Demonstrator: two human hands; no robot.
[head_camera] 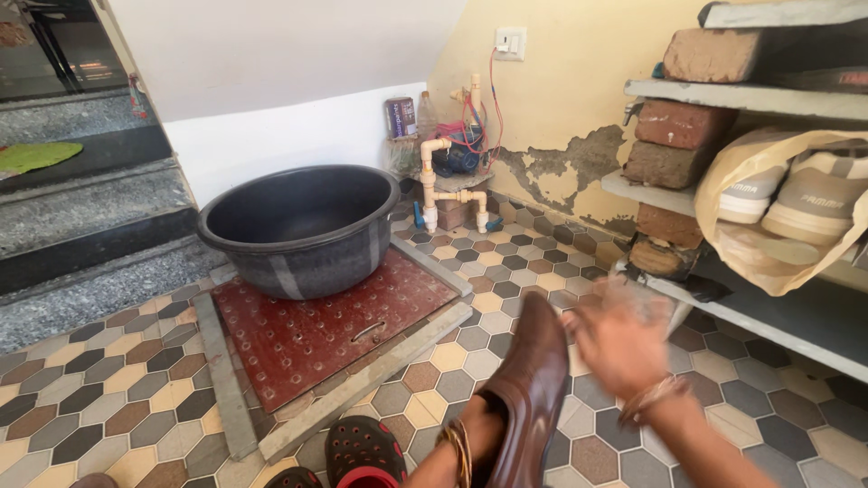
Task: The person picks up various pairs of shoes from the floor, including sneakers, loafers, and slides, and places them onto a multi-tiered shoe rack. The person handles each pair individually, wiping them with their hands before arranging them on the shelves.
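Down near the bottom of the view, a brown shoe (532, 384) is held up over the tiled floor (108, 380), with its toe pointing up and away. The left hand (470, 434) is tucked inside the shoe, so you cannot see its fingers or tell how tight they are, but the shoe sits on it. Gold bangles (458, 445) ring that wrist. The right hand (619, 339) is just beside the shoe on the right. It is blurry, the fingers look spread wide, and it holds nothing you can see. You cannot tell if it touches the shoe. A bracelet (653, 399) is on that wrist too. Below the shoe, a dark clog (363, 452) with holes and a red inside rests on the floor. Farther back, a big black tub (300, 228) sits on a red metal cover (330, 330) set in the floor. Behind the tub, white pipes (443, 185) stand by the yellow wall (561, 81), with red wires (479, 122) going up to a switch (510, 42). On the left, grey stairs (86, 217) go up. On the right, shelves (768, 312) rest on bricks (678, 136), and a plastic bag (732, 230) with pale shoes (818, 203) in it sits on one shelf.
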